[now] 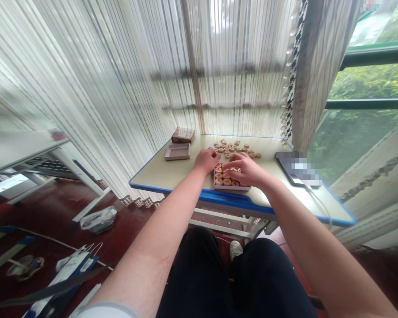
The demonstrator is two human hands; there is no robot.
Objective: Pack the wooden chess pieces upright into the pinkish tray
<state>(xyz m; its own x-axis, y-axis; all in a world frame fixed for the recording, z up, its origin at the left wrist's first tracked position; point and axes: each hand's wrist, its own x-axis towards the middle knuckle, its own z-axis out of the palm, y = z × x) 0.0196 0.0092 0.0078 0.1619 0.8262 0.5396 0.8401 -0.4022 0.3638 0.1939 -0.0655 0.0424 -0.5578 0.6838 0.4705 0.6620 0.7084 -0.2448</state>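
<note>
Setting: small desk (172, 174) with a blue rim, pushed up against sheer striped curtains (119, 79), with a window (368, 88) on the right showing green leaves.
Tray: shallow box (230, 188) near the desk's front edge, between the two hands, holding round wooden pieces (221, 177) with red marks.
Right hand: right hand (248, 171) lies over the tray's right part, fingers bent down onto the pieces; whether it pinches one cannot be told.
Left hand: left hand (206, 160) sits at the tray's far left corner, fingers curled inward; anything inside them is hidden.
Loose pieces: loose discs (234, 147) lie scattered on the desk just behind the tray.
Lid: empty pale lid (177, 151) lies left of the left hand, apart from it.
Brown box: brown box (183, 134) lies behind the lid, by the curtains.
Device: dark flat device (287, 164) lies right of the right hand.
Floor: dark red floor (53, 212) with a plastic bag (97, 219) and a white table (20, 150) at left.
</note>
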